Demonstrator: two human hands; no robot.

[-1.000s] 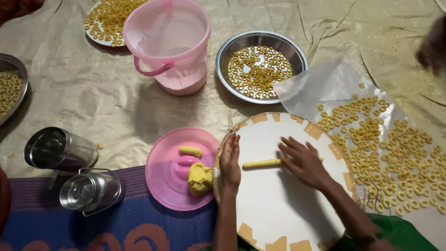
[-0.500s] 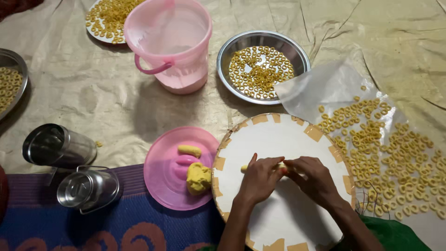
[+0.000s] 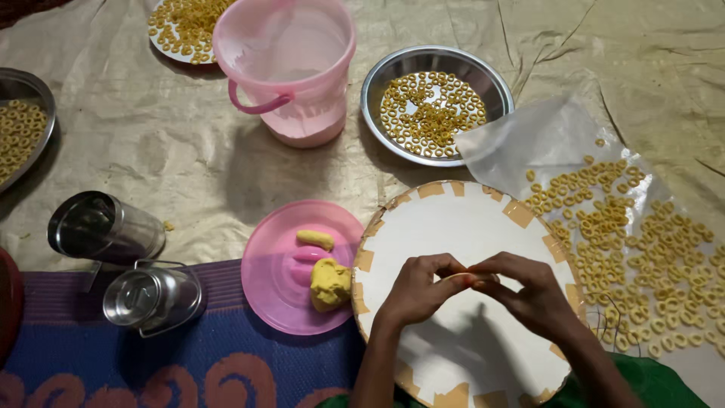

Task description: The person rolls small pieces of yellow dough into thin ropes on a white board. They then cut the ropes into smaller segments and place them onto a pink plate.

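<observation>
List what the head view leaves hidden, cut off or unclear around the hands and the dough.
- Dough piece between the left hand and right hand: fingertips cover it, shape unclear.
- Round white board: near rim cut by the bottom edge.
- Steel plate of rings: cut by the left edge.
- Pink bucket: contents unclear through the glare.
- Dough lump on pink lid: underside hidden.

A second ago the left hand and right hand lay flat, rolling a yellow dough strip on the round white board. Now both are lifted, fingertips pinching the strip between them.
</observation>
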